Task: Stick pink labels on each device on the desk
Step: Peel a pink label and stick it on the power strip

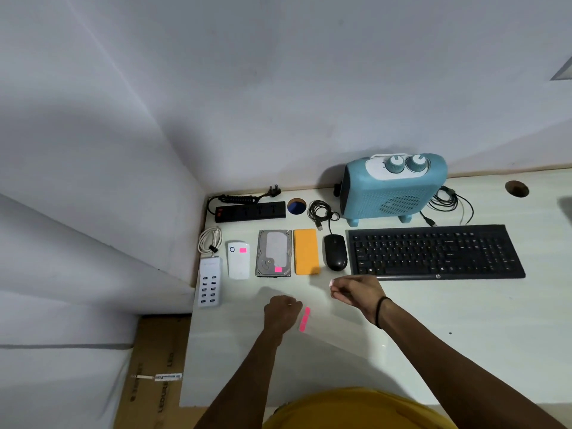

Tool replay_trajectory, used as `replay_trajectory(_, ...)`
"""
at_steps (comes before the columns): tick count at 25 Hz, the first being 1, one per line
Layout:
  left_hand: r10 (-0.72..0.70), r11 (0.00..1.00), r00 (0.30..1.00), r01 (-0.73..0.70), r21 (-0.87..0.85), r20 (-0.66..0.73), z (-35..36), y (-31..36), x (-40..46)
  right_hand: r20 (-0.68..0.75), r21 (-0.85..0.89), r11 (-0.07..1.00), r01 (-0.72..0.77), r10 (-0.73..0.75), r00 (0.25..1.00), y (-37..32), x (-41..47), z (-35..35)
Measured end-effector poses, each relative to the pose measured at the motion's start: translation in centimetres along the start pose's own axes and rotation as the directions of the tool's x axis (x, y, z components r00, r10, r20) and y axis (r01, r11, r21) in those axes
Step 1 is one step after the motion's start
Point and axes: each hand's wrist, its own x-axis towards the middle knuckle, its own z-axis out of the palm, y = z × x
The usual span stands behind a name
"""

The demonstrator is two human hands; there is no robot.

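My left hand [283,311] grips a strip of pink labels [304,320] low over the desk. My right hand [356,291] pinches a single small label [331,283] at its fingertips, just below the yellow power bank [305,251] and the black mouse [335,252]. A pink label sits on the white adapter [238,260] and another on the hard drive [274,253]. The white USB hub [210,281], black power strip [250,211], black keyboard [435,250] and blue heater [393,187] show no pink label.
The white desk [433,335] meets walls at the back and left. Coiled cables [322,210] lie by the heater, a white cable [210,239] above the hub. Two round cable holes [516,188] pierce the desk. Cardboard [154,366] lies on the floor at left.
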Motion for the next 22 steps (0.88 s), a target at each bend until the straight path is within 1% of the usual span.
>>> replay_trajectory(2,0.086,0.996,0.995,-0.085,0.022,-0.046,-2.4,0.8,1.3,0.009,0.003,1.000,0.005,-0.005,1.000,-1.1,1.1,1.5)
replay_trajectory(5,0.238,0.967,0.964,-0.225,0.116,-0.121,-6.6,2.8,4.6,0.028,-0.003,1.000,0.004,-0.004,1.000,-3.5,3.1,4.3)
replay_trajectory(8,0.271,0.958,0.939,-0.242,0.154,-0.212,-11.4,5.3,9.1,0.061,-0.022,1.000,0.006,-0.005,0.998,-6.4,6.0,7.8)
replay_trajectory(10,0.293,0.946,0.928,-0.246,0.211,-0.231,-14.2,6.6,12.2,0.063,-0.044,0.999,0.015,-0.012,0.998,-8.3,7.8,10.0)
replay_trajectory(12,0.314,0.925,0.925,-0.247,0.288,-0.214,-16.4,8.0,15.6,0.059,-0.072,0.997,0.016,-0.012,0.998,-10.0,10.0,11.9)
replay_trajectory(14,0.345,0.883,0.921,-0.253,0.395,-0.180,-18.0,9.3,18.2,0.061,-0.084,0.996,0.010,-0.004,0.998,-11.1,11.6,13.2)
replay_trajectory(17,0.431,0.754,0.899,-0.317,0.575,-0.070,-19.0,10.1,22.7,0.050,-0.100,0.995,-0.012,0.017,0.999,-12.1,14.0,14.5)
replay_trajectory(19,0.460,0.651,0.888,-0.346,0.676,0.012,-19.1,10.0,25.3,0.040,-0.070,0.997,-0.043,0.046,0.998,-12.3,15.4,14.8)
replay_trajectory(22,0.426,0.529,0.900,-0.328,0.783,0.090,-19.1,9.6,27.9,0.057,-0.010,0.997,-0.072,0.072,0.996,-12.0,16.6,14.8)
